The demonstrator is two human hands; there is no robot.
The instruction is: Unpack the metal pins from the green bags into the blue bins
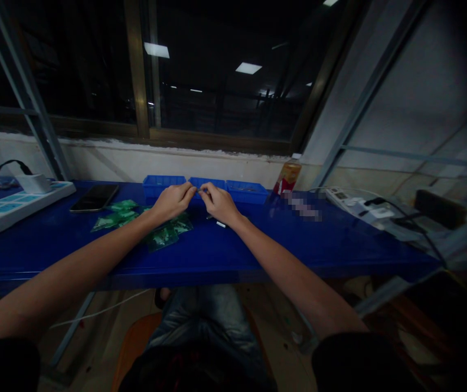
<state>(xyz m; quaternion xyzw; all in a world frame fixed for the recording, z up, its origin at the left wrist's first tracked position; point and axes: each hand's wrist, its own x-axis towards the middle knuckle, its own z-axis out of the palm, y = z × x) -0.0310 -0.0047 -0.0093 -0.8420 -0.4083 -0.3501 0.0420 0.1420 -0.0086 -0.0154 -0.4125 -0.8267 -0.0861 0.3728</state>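
Observation:
My left hand (175, 197) and my right hand (218, 202) meet over the blue table, fingertips pinched close together. Between them is something small and dark, too tiny to make out. Just behind the fingers stand three blue bins in a row: the left bin (152, 188), the middle bin (219, 183) and the right bin (247, 194), which has small pieces in it. Several small green plastic packets (162, 238) lie beneath and left of my left wrist. A small white piece (221, 224) rests on the table by my right wrist.
A phone (94, 197) and a white power strip (21, 204) lie at the left. At the back right stands a drink bottle (288, 175); farther right are another power strip (351, 204) and cables. The table's front edge (225, 279) runs above my lap.

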